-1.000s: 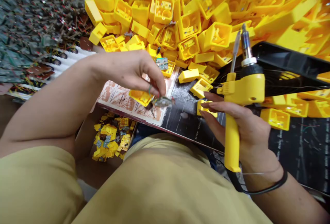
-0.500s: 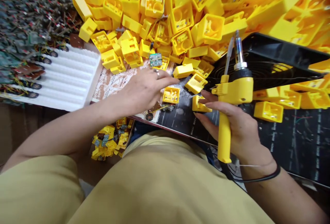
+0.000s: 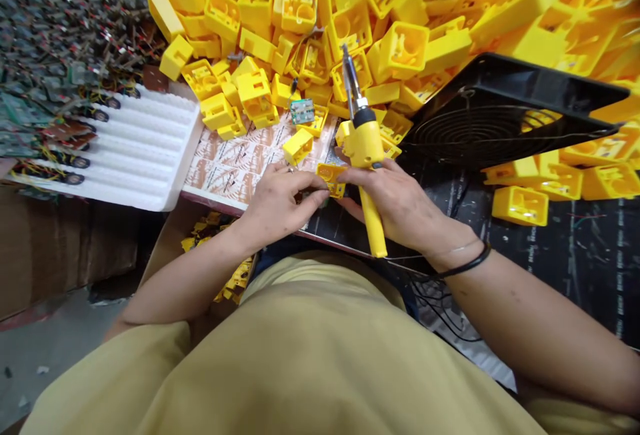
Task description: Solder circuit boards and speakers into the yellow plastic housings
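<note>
My left hand (image 3: 283, 205) is curled at the lower edge of a yellow plastic housing (image 3: 330, 180), with its fingertips on the housing. Something small may lie under those fingers, but it is too hidden to tell. My right hand (image 3: 395, 198) grips a yellow soldering iron (image 3: 365, 145), whose metal tip points up and away from me. The right fingers reach over to the same housing. A small green circuit board (image 3: 302, 111) rests just beyond, among the yellow parts.
A huge heap of yellow housings (image 3: 345, 21) fills the far side. Wired circuit boards (image 3: 60, 68) are piled at far left beside a white foam tray (image 3: 135, 145). A black fan guard (image 3: 480, 121) stands at right, above a black mat (image 3: 560, 268). A printed sheet (image 3: 225, 155) lies under my hands.
My hands have come together at the middle, with the soldering iron swung left and more upright. My left hand has moved from the mat to the yellow housing. The view has shifted.
</note>
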